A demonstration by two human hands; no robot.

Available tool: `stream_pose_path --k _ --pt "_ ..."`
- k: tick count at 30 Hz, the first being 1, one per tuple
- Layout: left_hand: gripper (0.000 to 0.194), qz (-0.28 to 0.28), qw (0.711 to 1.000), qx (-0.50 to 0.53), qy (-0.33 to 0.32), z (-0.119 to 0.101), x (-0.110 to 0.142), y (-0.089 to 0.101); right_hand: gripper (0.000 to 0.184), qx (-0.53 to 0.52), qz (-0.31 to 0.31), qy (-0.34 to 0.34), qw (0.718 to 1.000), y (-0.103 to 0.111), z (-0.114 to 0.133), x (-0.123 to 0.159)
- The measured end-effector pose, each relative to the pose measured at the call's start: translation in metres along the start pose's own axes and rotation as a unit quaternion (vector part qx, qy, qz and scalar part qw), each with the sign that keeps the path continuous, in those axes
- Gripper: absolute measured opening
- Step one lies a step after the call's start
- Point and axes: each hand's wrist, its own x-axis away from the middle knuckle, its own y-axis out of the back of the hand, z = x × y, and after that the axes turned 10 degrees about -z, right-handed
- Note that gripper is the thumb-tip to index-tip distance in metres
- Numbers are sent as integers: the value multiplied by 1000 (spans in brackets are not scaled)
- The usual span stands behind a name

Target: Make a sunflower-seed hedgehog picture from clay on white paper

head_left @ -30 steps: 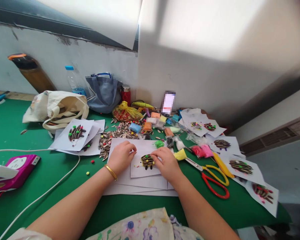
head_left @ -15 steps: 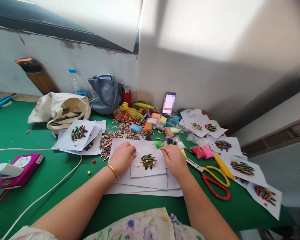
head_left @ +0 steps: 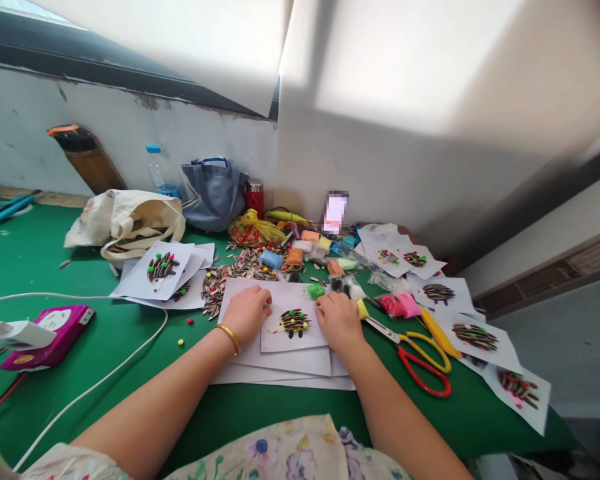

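A single head-worn view looks forward and down from just above the person's chest, across both forearms to the left hand [head_left: 247, 312] and right hand [head_left: 337, 321] close below, with the wall [head_left: 380, 167] beyond them.

L hand [head_left: 247, 312] & R hand [head_left: 337, 322] loosely curled, palms down.

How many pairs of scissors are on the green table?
2: red-handled scissors and yellow-handled scissors, crossed right of the right hand. Clutter may hide more.
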Motion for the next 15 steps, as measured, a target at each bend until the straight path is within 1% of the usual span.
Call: stream_pose_path --k 3,9,15 --pt "17 6 1000 -4 0 1 -1 -1 5 5 10 -5 1000 -2 0 -1" --pt "13 23 1000 -11 4 -1 -6 0 12 18 30 -14 999 -5 2 -7" --pt "14 38 999 6 6 0 -4 4 11 21 35 -15 999 -6 3 -5"
